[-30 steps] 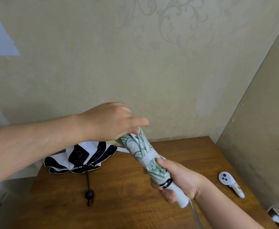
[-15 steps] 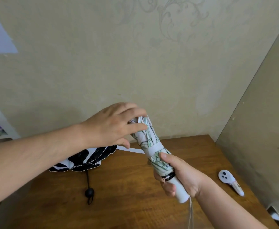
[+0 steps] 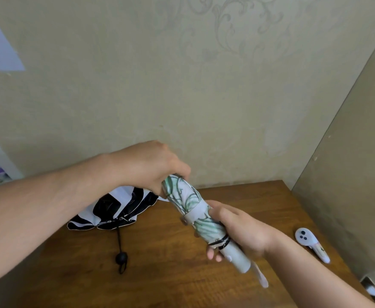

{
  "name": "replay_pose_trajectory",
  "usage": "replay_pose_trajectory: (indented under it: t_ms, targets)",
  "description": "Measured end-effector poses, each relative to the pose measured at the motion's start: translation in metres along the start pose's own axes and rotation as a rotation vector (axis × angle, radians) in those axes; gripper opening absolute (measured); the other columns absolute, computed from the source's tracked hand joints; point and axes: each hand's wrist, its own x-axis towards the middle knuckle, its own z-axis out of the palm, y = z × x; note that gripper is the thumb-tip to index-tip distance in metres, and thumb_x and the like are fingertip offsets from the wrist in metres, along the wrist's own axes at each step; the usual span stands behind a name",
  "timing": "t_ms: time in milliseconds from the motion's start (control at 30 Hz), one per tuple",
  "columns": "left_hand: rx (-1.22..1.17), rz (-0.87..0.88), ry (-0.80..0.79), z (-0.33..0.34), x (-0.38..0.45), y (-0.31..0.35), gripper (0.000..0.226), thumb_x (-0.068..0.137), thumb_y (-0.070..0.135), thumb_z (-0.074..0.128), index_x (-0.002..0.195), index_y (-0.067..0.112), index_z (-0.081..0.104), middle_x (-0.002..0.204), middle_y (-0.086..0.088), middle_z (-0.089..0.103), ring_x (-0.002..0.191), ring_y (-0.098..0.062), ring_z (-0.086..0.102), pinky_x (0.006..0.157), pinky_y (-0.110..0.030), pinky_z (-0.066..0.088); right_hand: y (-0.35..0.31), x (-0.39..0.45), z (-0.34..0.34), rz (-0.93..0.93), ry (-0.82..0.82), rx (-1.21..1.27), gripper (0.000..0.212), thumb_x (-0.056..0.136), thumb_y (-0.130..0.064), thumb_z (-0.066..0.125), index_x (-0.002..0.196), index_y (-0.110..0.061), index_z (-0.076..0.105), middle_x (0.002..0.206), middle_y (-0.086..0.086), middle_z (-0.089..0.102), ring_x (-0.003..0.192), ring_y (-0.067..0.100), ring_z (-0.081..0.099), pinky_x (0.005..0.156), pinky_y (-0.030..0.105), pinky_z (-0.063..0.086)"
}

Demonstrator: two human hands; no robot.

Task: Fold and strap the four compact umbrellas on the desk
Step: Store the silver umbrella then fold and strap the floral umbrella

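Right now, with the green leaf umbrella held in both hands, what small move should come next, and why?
Probably set the green leaf umbrella down on the desk. Its white strap already wraps the rolled canopy, while the left hand and right hand grip its ends. The black-and-white umbrella lies unfolded.

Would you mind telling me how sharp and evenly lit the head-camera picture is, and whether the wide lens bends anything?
Head view: soft, even light, no glare; the right hand and the leaf-print umbrella are slightly motion-blurred, as is the left hand; the black-and-white umbrella looks sharper; the wall corner on the right leans from wide-angle distortion.
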Motion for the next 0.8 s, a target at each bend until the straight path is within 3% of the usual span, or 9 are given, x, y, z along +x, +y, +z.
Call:
replay_pose_trajectory:
  t_ms: [133,233,267,333,433,533,633,733,800]
  targets:
    - [-0.122,-0.112,-0.124,0.007,-0.001,-0.004,0.043,0.067,0.048,0.084,0.105,0.045,0.064,0.081,0.020,0.068,0.077,-0.002,0.062,0.065,-0.033,0.053,0.010,-0.001,0.011,-0.075,0.073,-0.076,0.038,0.106,-0.058,0.047,0.130,-0.032,0.060,0.094,0.014,0.063,0.061,0.030,0.062,0.059,0.035,0.053]
    - [-0.228,-0.139,-0.119,0.009,-0.002,-0.007,0.045,0.070,0.042,0.087,0.110,0.047,0.066,0.094,0.024,0.069,0.089,0.000,0.063,0.074,-0.034,0.055,0.023,0.002,0.012,-0.136,0.018,0.066,0.042,0.103,-0.049,0.060,0.141,-0.029,0.057,0.116,0.036,0.057,0.060,0.027,0.056,0.058,0.034,0.049]
    - [-0.265,-0.142,-0.102,0.009,-0.002,-0.008,0.047,0.071,0.041,0.088,0.113,0.048,0.067,0.101,0.025,0.068,0.096,0.002,0.062,0.078,-0.033,0.055,0.026,0.003,0.012,-0.149,0.014,0.117,0.046,0.102,-0.045,0.064,0.144,-0.028,0.055,0.117,0.039,0.056,0.060,0.026,0.054,0.058,0.035,0.048]
    - [-0.303,-0.160,-0.028,0.008,-0.005,-0.009,0.055,0.075,0.039,0.088,0.124,0.050,0.065,0.123,0.025,0.063,0.111,0.004,0.058,0.090,-0.029,0.053,0.028,0.005,0.013,-0.158,0.034,0.192,0.047,0.099,-0.041,0.066,0.143,-0.025,0.056,0.098,0.029,0.057,0.057,0.024,0.052,0.056,0.035,0.047]
    - [-0.311,-0.338,0.217,0.012,-0.008,-0.006,0.064,0.082,0.039,0.083,0.139,0.048,0.055,0.149,0.018,0.045,0.129,-0.001,0.046,0.108,-0.030,0.043,0.027,0.006,0.014,-0.138,0.056,0.411,0.049,0.099,-0.042,0.064,0.137,-0.013,0.056,0.090,0.015,0.050,0.052,0.022,0.048,0.053,0.032,0.047]
    - [-0.519,-0.535,0.533,0.025,-0.010,0.002,0.036,0.087,0.033,0.080,0.118,0.039,0.062,0.125,0.015,0.058,0.110,-0.002,0.059,0.099,-0.038,0.053,0.028,0.006,0.011,-0.061,0.065,0.638,0.042,0.097,-0.045,0.059,0.115,-0.007,0.062,0.094,0.013,0.052,0.051,0.020,0.044,0.050,0.031,0.045]
    - [-0.758,-0.635,0.574,0.028,0.001,0.020,0.006,0.092,0.039,0.074,0.094,0.037,0.069,0.095,0.020,0.069,0.089,0.001,0.064,0.083,-0.031,0.054,0.030,0.006,0.012,-0.043,0.075,0.636,0.045,0.095,-0.047,0.051,0.102,-0.005,0.066,0.093,0.013,0.054,0.049,0.019,0.043,0.048,0.030,0.043]
    - [-0.838,-0.667,0.521,0.023,0.016,0.036,0.024,0.093,0.054,0.069,0.082,0.033,0.074,0.071,0.022,0.065,0.066,0.002,0.058,0.067,-0.025,0.046,0.030,0.008,0.019,-0.048,0.138,0.577,0.044,0.095,-0.050,0.053,0.108,-0.008,0.061,0.093,0.015,0.058,0.047,0.021,0.043,0.049,0.030,0.042]
    - [-0.736,-0.738,0.470,0.021,0.026,0.041,0.040,0.088,0.066,0.067,0.072,0.029,0.073,0.055,0.019,0.056,0.056,-0.002,0.051,0.058,-0.026,0.040,0.029,0.010,0.025,-0.087,0.181,0.525,0.044,0.098,-0.052,0.056,0.112,-0.011,0.060,0.093,0.016,0.058,0.047,0.022,0.043,0.050,0.031,0.043]
